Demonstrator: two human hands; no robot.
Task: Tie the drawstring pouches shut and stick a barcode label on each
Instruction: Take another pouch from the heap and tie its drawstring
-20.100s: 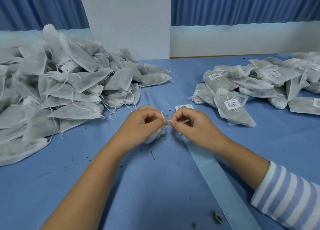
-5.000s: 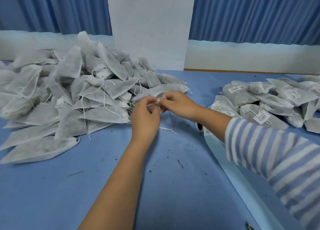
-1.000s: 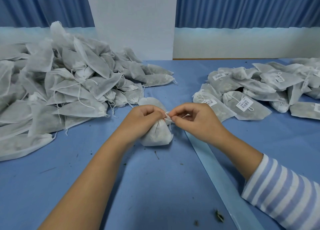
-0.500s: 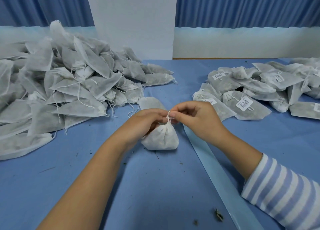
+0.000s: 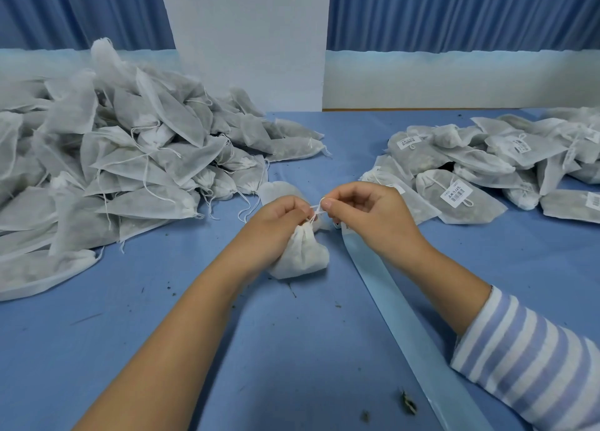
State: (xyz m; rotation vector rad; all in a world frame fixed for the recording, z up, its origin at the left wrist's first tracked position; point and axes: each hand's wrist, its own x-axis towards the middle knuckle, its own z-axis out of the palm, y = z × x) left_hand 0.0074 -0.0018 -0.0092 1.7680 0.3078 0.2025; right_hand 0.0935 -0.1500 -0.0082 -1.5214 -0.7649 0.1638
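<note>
One pouch (image 5: 303, 257) (neck gathered) in left hand (image 5: 276, 224); right hand (image 5: 368, 214) pinches drawstring (image 5: 316, 208).

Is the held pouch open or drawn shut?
Drawn shut: the pouch is bunched at the neck, where the left hand grips it; right hand pinches the drawstring. Knot: cannot tell.

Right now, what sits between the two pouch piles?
Head view: left hand gripping one pouch, right hand pinching its drawstring, a pale strip on the table.
</note>
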